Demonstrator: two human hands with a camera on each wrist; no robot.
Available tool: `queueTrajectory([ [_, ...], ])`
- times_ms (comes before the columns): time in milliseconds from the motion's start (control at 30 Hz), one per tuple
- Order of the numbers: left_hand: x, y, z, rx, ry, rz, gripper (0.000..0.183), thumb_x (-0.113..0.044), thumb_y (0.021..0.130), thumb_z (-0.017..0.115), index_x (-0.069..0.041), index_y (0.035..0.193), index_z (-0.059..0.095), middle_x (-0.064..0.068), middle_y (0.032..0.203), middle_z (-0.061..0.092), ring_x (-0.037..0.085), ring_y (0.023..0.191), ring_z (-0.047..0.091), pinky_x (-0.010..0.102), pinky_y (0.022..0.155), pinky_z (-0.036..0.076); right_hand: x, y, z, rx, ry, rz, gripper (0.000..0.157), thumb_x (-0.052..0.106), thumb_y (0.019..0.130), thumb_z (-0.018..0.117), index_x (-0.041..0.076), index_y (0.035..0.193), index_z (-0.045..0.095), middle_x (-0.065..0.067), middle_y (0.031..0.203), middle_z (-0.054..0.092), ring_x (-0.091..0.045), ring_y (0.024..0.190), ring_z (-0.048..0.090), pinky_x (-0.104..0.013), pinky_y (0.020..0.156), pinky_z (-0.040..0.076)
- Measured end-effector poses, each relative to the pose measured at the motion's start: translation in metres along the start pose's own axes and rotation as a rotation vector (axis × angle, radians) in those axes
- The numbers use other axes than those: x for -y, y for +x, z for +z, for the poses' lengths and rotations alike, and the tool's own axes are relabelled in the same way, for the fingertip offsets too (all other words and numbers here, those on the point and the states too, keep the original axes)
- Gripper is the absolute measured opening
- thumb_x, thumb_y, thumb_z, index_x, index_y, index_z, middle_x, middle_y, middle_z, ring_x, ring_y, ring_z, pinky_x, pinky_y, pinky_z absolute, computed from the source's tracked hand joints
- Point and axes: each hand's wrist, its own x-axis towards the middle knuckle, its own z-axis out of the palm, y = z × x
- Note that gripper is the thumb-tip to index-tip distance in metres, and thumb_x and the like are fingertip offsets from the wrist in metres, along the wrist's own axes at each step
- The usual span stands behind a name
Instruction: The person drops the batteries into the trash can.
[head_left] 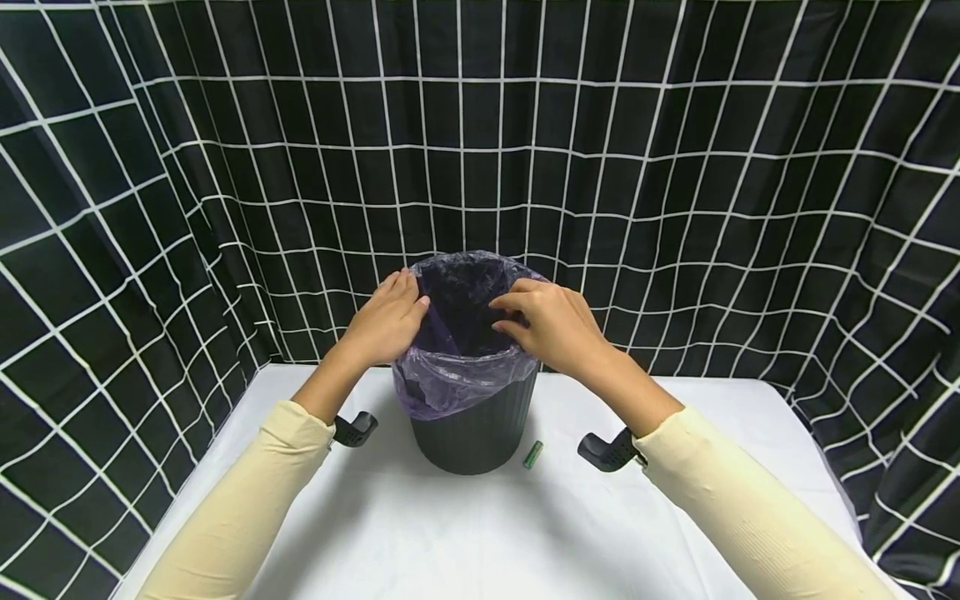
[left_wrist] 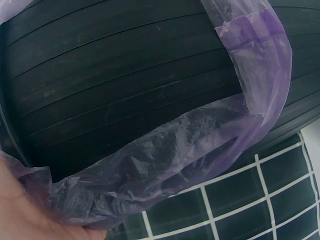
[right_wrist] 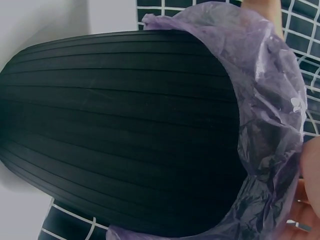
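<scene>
A dark ribbed trash bin [head_left: 472, 440] stands upright, lined with a translucent purple garbage bag [head_left: 461, 385] folded over its rim. My left hand [head_left: 386, 321] rests on the left rim with its fingers extended over the bag. Over the right rim, my right hand [head_left: 555, 325] has bent fingers, with a gap between thumb and index finger above the bin's mouth. In the left wrist view, the bag [left_wrist: 165, 150] hangs as an uneven cuff beside the hand. The right wrist view has the bag [right_wrist: 270, 95] bunched around the rim; the fingertips there are partly hidden.
A green battery [head_left: 533, 454] lies on the white table [head_left: 465, 533], just right of the bin's base. Black curtains [head_left: 675, 167] with a white grid rise behind the table and along both sides. Dark wrist mounts [head_left: 603, 452] project from the sleeves.
</scene>
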Motion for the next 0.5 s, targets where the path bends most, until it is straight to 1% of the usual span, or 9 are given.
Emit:
queueTrajectory([
  [100, 0.0, 0.0, 0.0, 0.005, 0.002, -0.001, 0.061, -0.028, 0.11, 0.023, 0.014, 0.154, 0.02, 0.026, 0.165, 0.015, 0.033, 0.156, 0.007, 0.039, 0.127, 0.004, 0.0, -0.002, -0.001, -0.027, -0.012, -0.008, 0.018, 0.018, 0.087, 0.083, 0.013, 0.104, 0.081, 0.0, 0.096, 0.073, -0.014, 0.072, 0.064, -0.033, 0.056, 0.051],
  [200, 0.001, 0.001, 0.001, 0.003, 0.01, 0.001, 0.061, -0.028, 0.11, 0.023, 0.014, 0.154, 0.021, 0.027, 0.164, 0.015, 0.034, 0.155, 0.007, 0.039, 0.127, 0.004, 0.0, -0.007, -0.003, -0.063, -0.015, -0.019, 0.015, 0.017, 0.086, 0.083, 0.014, 0.101, 0.081, 0.002, 0.096, 0.073, -0.015, 0.077, 0.066, -0.034, 0.057, 0.052],
  [367, 0.0, 0.001, 0.001, -0.004, 0.013, 0.012, 0.061, -0.027, 0.11, 0.023, 0.015, 0.153, 0.021, 0.028, 0.164, 0.017, 0.036, 0.155, 0.009, 0.04, 0.127, 0.004, 0.0, -0.019, -0.005, -0.142, 0.014, -0.053, 0.013, 0.01, 0.084, 0.083, 0.012, 0.097, 0.081, 0.0, 0.094, 0.073, -0.019, 0.087, 0.067, -0.034, 0.06, 0.054],
  [500, -0.001, 0.0, 0.001, -0.007, 0.004, 0.016, 0.061, -0.027, 0.11, 0.023, 0.015, 0.153, 0.022, 0.028, 0.164, 0.017, 0.036, 0.155, 0.01, 0.039, 0.127, 0.005, 0.003, -0.03, -0.007, -0.206, 0.047, -0.071, 0.013, 0.004, 0.083, 0.083, 0.009, 0.094, 0.081, -0.001, 0.095, 0.071, -0.02, 0.09, 0.064, -0.033, 0.062, 0.054],
])
